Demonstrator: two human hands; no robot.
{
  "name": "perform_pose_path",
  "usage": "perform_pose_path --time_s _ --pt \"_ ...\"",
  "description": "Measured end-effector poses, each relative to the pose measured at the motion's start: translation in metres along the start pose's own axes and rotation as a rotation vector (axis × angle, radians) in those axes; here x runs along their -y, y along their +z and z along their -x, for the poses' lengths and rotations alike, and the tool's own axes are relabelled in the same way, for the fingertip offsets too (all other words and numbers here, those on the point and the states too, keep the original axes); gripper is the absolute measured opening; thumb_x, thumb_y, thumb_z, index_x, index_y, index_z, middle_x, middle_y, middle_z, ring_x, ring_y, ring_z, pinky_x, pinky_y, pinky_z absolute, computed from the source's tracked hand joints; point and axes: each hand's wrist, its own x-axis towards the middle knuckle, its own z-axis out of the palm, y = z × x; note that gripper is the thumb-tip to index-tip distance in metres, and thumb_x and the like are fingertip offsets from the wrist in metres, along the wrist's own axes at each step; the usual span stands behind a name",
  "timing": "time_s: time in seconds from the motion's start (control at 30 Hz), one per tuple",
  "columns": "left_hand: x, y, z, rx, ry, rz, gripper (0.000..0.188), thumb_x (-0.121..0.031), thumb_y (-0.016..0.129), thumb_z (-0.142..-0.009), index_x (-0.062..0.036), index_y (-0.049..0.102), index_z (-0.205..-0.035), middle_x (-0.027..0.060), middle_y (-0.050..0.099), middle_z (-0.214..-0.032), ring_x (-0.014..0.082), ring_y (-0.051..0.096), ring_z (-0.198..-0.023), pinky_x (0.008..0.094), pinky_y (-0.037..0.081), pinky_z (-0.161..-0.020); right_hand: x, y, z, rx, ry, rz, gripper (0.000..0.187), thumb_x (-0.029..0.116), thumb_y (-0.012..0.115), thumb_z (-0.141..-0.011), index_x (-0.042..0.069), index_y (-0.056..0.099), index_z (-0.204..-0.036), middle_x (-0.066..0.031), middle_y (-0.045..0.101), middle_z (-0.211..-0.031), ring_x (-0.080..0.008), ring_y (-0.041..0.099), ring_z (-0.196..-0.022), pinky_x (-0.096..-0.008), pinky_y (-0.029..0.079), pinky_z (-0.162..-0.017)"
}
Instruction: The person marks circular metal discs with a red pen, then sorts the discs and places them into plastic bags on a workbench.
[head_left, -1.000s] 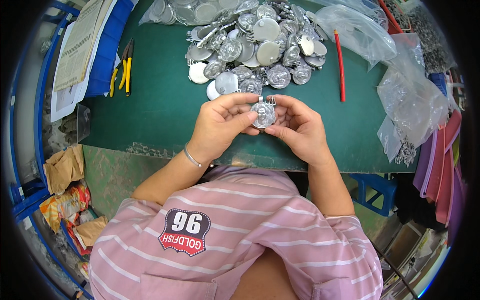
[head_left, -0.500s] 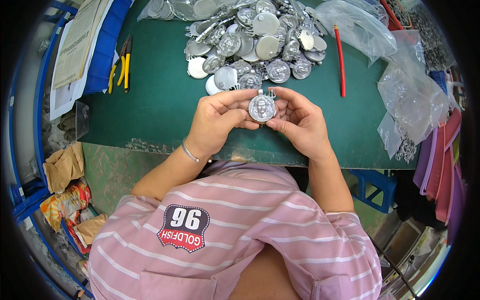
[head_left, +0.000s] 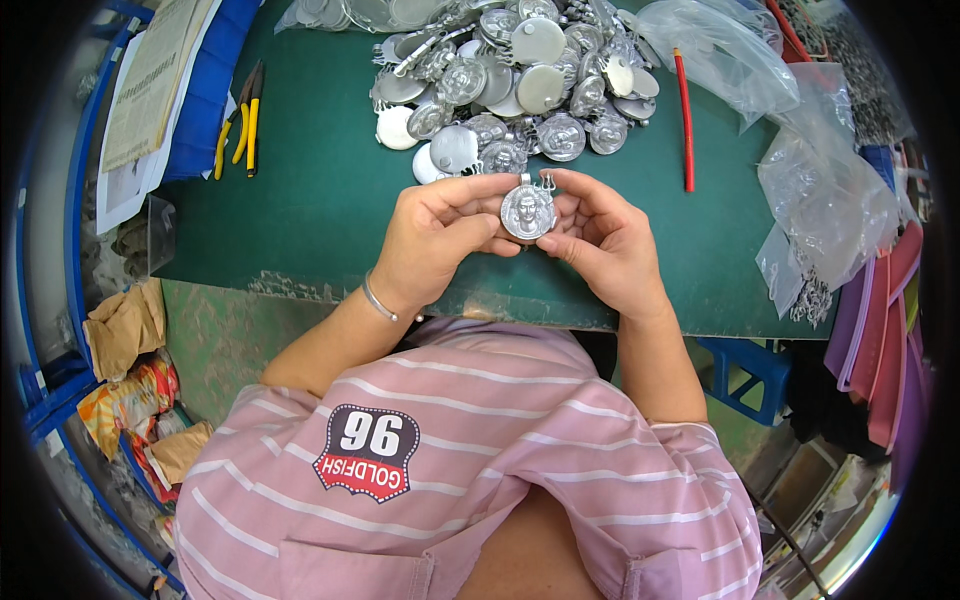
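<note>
From here I see a silver-grey medallion [head_left: 527, 212] embossed with a portrait, and a pile of medallions [head_left: 540, 92] beyond it, some plain and pale, others patterned in relief. The table [head_left: 310, 220] is deep green, pale at its scuffed edge. The pliers [head_left: 253, 135] have yellow handles; the pencil-like stick [head_left: 685, 125] is bright red. The shirt [head_left: 480, 425] is dusty pink with white stripes, its badge [head_left: 366, 480] black and red inside a white-dotted border.
</note>
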Motion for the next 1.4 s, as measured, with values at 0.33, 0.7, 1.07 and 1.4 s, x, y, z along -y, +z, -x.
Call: perform_pose_path --time_s 0.33,0.7,1.07,1.4 --pt "-0.001 -0.001 0.0 0.021 -0.007 -0.05 0.036 0.003 0.051 -0.08 0.0092 0.05 -0.116 0.0184 0.061 -0.1 0.0195 0.063 -0.084 0.0274 0.055 -0.07 0.0 0.0 0.0 0.009 0.013 -0.01 0.05 -0.008 0.063 -0.075 -0.004 0.045 -0.121 -0.0037 0.057 -0.09 -0.0056 0.053 -0.077 -0.0179 0.045 -0.067" --pt "-0.001 -0.001 0.001 0.016 -0.003 -0.039 0.035 0.004 0.05 -0.08 0.0087 0.051 -0.115 0.017 0.062 -0.098 0.0185 0.063 -0.083 0.0271 0.055 -0.069 -0.002 0.0 0.001 -0.007 0.007 -0.01 0.049 -0.008 0.064 -0.073 -0.003 0.047 -0.119 -0.0034 0.057 -0.089 -0.0053 0.052 -0.076 -0.0173 0.044 -0.065" --pt "-0.008 0.009 0.005 0.105 -0.302 0.666 0.075 -0.055 0.017 -0.091 0.0089 0.031 -0.128 0.0241 0.041 -0.128 0.0307 0.045 -0.117 0.0437 0.036 -0.099 0.01 0.025 0.003 -0.045 -0.732 0.679 0.023 -0.006 0.063 -0.069 0.001 0.062 -0.09 -0.0125 0.061 -0.086 -0.0268 0.058 -0.075 -0.0329 0.047 -0.065" --pt "-0.03 0.004 0.017 0.173 -0.215 0.876 0.084 -0.061 0.018 -0.088 0.0122 0.025 -0.13 0.0303 0.03 -0.133 0.039 0.03 -0.126 0.0465 0.029 -0.104 0.015 0.021 -0.028 -0.054 -0.531 1.047 0.041 -0.005 0.058 -0.066 0.002 0.055 -0.107 -0.0138 0.054 -0.112 -0.0324 0.051 -0.098 -0.0391 0.042 -0.083"
